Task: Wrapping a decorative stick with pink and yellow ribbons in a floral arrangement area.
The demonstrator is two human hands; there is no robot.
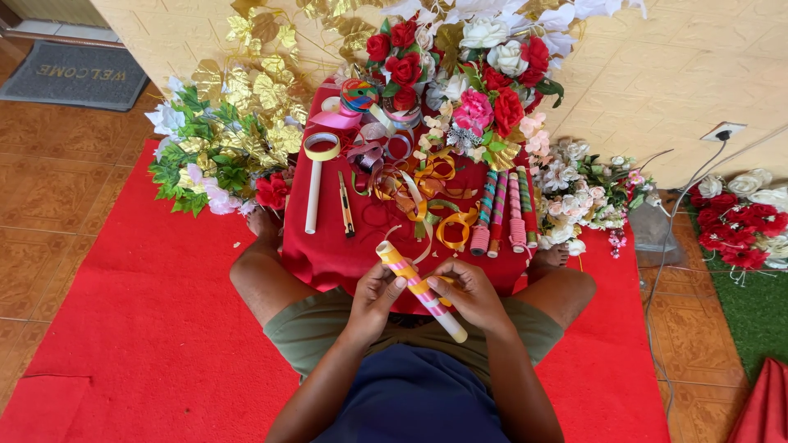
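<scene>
Person sits cross-legged on a red mat (pixel 148 328), both hands over the lap. Left hand (pixel 376 297) and right hand (pixel 469 295) each have their grip clamped on one white tube (pixel 420 289), part-wrapped w/ spiral yellow & pink ribbon; tube lies slanted, upper end pointing away from the body, lower end near the right wrist. Left thumb rests on the tube's upper half; right fingers curl around its middle.

Landmark = the tube. Just beyond it: a red cloth (pixel 328 246) spread over the mat. On the cloth, beyond & left of the tube: a plain white tube (pixel 313 197) w/ a tape roll (pixel 322 146) at its far end, and a cutter knife (pixel 345 205) just beside it. Straight beyond: loose gold ribbon curls (pixel 427 193). Beyond & right: four wrapped tubes (pixel 502 212) side by side. Further out: red & white fake flowers (pixel 468 66), gold leaves (pixel 263 74) to the left, a small white flower bunch (pixel 574 193) to the right.
</scene>
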